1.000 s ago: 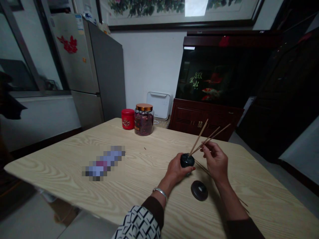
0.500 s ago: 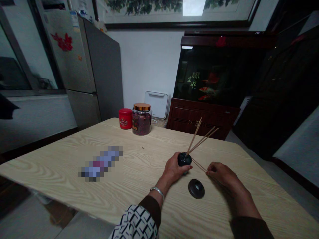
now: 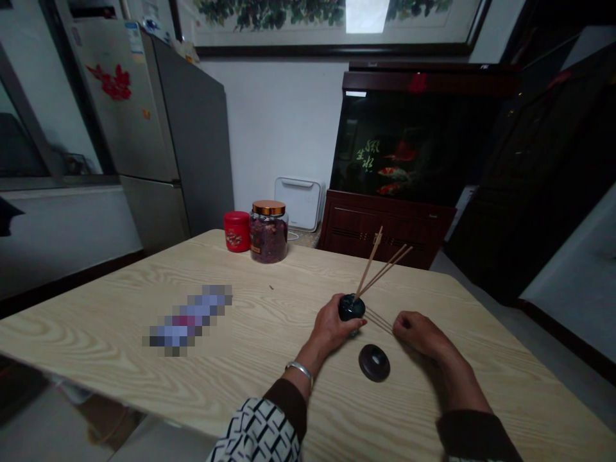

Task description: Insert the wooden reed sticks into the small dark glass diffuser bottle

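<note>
My left hand (image 3: 334,321) is wrapped round a small dark glass bottle (image 3: 352,307), which stands upright on the table. Several thin reed sticks (image 3: 380,263) lean out of its mouth toward the far right. On the right, my right hand (image 3: 414,332) has its fingers pinched at the near ends of thin light reed sticks (image 3: 378,319); their other ends run low behind the bottle. Between my hands and closer to me lies a round dark lid-like disc (image 3: 374,363) with a pale centre, touched by neither hand.
On the wood-grain table (image 3: 269,385), a red canister (image 3: 237,231) and a copper-lidded clear jar (image 3: 268,236) stand at the far edge. A blurred-out flat object (image 3: 190,321) lies to the left. A small dark bit (image 3: 271,287) lies mid-table. Behind stands a fish tank (image 3: 414,147).
The whole view has shifted slightly to the left. My left hand keeps its hold on the bottle, and my right hand stays at the low reed sticks with its fingers curled a little more.
</note>
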`<state>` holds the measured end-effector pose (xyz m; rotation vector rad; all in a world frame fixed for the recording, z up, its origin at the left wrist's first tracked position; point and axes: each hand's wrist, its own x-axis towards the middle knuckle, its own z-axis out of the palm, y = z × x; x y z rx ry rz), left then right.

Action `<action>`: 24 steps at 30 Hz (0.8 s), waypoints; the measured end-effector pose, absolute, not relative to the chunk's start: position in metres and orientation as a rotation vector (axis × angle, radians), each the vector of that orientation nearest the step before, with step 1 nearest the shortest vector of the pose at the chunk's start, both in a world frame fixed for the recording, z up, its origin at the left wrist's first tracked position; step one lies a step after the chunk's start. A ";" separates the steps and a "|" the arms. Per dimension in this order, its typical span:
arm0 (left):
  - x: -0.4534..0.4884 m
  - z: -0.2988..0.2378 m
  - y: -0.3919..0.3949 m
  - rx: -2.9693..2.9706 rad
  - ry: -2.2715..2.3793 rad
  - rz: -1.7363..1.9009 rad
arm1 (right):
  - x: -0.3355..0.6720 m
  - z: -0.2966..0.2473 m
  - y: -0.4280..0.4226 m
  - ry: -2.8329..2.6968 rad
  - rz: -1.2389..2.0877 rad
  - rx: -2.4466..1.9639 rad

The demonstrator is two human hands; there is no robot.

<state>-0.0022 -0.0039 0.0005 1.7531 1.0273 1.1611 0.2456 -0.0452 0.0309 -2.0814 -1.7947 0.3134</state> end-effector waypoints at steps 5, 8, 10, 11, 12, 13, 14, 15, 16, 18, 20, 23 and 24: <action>-0.002 -0.001 -0.003 1.763 1.027 1.175 | 0.252 0.055 -0.049 -1.476 0.159 -1.729; -0.002 -0.002 -0.003 1.762 1.040 1.179 | 0.241 0.073 -0.052 -1.042 0.188 -1.334; -0.002 -0.001 -0.003 1.759 1.049 1.175 | 0.226 0.082 -0.053 -0.832 0.323 -1.068; -0.002 -0.001 -0.003 1.758 1.050 1.170 | 0.217 0.085 -0.053 -0.768 0.372 -0.968; -0.002 -0.001 -0.004 1.757 1.051 1.169 | 0.209 0.087 -0.052 -0.731 0.399 -0.900; -0.002 -0.001 -0.004 1.755 1.050 1.169 | 0.202 0.088 -0.052 -0.713 0.404 -0.856; -0.002 -0.001 -0.004 1.754 1.051 1.169 | 0.195 0.088 -0.051 -0.706 0.394 -0.830; -0.002 -0.001 -0.004 1.753 1.052 1.167 | 0.189 0.087 -0.050 -0.708 0.378 -0.815; -0.002 -0.001 -0.004 1.754 1.052 1.167 | 0.185 0.087 -0.049 -0.717 0.361 -0.809; -0.002 -0.001 -0.003 1.759 1.052 1.166 | 0.178 0.085 -0.047 -0.763 0.329 -0.822; -0.002 -0.001 -0.003 1.766 1.054 1.166 | 0.173 0.083 -0.046 -0.829 0.297 -0.852; -0.002 -0.002 -0.003 1.774 1.057 1.171 | 0.168 0.081 -0.045 -0.941 0.249 -0.904; -0.002 -0.002 -0.003 1.778 1.058 1.168 | 0.167 0.081 -0.045 -0.980 0.241 -0.923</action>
